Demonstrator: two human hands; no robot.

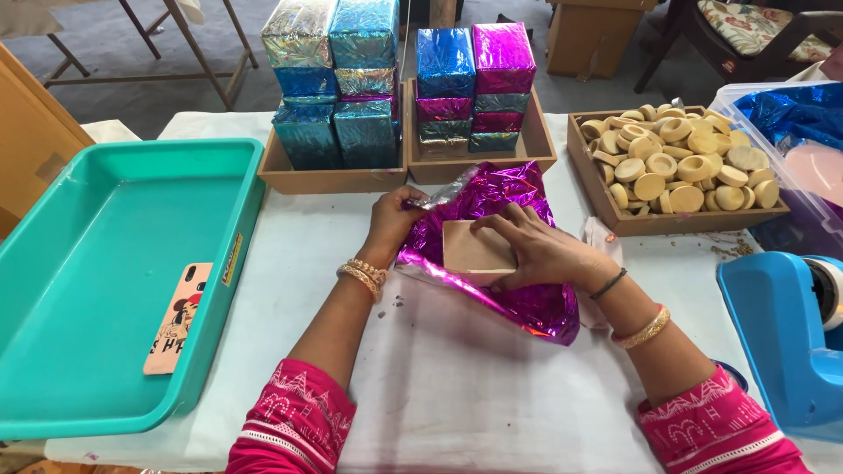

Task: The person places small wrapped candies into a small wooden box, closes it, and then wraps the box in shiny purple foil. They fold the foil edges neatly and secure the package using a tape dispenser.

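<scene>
Your left hand [392, 221] pinches the edge of the crinkled magenta foil sheet [518, 298] at the table's centre; your right hand [537, 248] presses flat on the tan rectangular block [470, 250] lying on it. Wrapping has just begun: folding calls for a steady block. The teal plastic tray [105, 211] holds a phone [177, 318]; two wooden boxes [327, 175] hold foil-wrapped packs [474, 79]; the wooden tray [615, 215] holds round tan pieces [676, 162].
</scene>
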